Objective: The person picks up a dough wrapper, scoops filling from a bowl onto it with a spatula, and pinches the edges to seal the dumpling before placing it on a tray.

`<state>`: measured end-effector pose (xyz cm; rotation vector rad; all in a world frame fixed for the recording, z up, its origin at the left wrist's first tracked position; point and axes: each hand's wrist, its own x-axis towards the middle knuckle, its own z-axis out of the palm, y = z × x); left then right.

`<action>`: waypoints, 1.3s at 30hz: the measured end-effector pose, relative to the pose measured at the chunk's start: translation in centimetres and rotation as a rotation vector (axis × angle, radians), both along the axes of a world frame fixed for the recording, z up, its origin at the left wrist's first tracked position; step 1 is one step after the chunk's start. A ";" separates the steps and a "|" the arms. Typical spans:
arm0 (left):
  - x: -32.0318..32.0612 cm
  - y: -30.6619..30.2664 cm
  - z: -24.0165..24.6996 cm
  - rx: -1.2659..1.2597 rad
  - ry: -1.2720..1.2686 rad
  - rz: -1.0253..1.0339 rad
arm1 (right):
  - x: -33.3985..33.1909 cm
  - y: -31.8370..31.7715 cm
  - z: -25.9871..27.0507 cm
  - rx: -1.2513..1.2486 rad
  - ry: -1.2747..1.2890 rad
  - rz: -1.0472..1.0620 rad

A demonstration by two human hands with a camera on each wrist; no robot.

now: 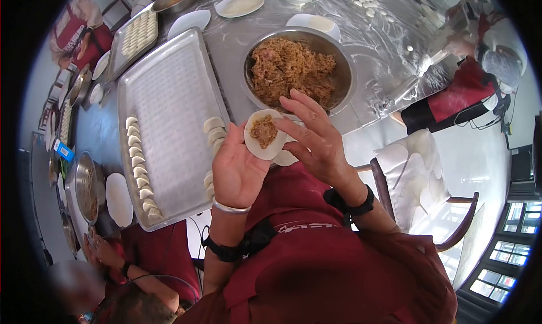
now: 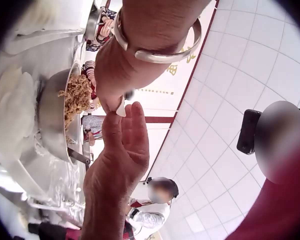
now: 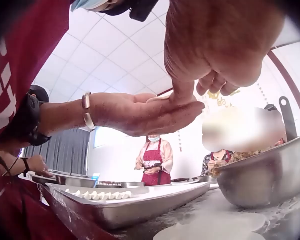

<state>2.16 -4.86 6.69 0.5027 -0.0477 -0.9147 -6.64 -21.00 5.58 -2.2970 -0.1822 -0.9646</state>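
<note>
On the fingers of my upturned left hand (image 1: 241,168) lies a round dumpling wrapper (image 1: 252,145) with a lump of meat filling (image 1: 263,133) in its middle. The right wrist view shows the left hand's fingers stretched out almost flat. My right hand (image 1: 320,136) reaches in from the right with its fingers spread. One fingertip of it is at the wrapper's upper right edge, and the thumb is close by the right side. In the left wrist view only a thin edge of the wrapper (image 2: 121,108) shows between the hands.
Beyond the hands stands a steel bowl (image 1: 345,89) of meat filling. To the left, a metal tray (image 1: 172,92) bears rows of folded dumplings (image 1: 137,160). Plates (image 1: 240,5) line the far table. A chair (image 1: 415,171) stands at right; other people sit and stand around.
</note>
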 end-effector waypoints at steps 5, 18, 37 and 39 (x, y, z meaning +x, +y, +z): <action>0.0 0.9 -0.1 -0.069 -0.003 -0.001 | 0.7 0.8 0.3 0.005 -0.072 0.056; -1.7 1.2 0.9 0.250 -0.487 0.117 | 2.2 3.3 0.7 0.293 -0.141 0.002; -1.2 1.0 0.5 0.244 -0.516 0.378 | 2.5 5.5 -0.7 0.916 -0.033 -0.001; -1.3 0.9 0.4 0.253 -0.503 0.397 | 2.4 5.6 -0.8 0.985 0.003 0.001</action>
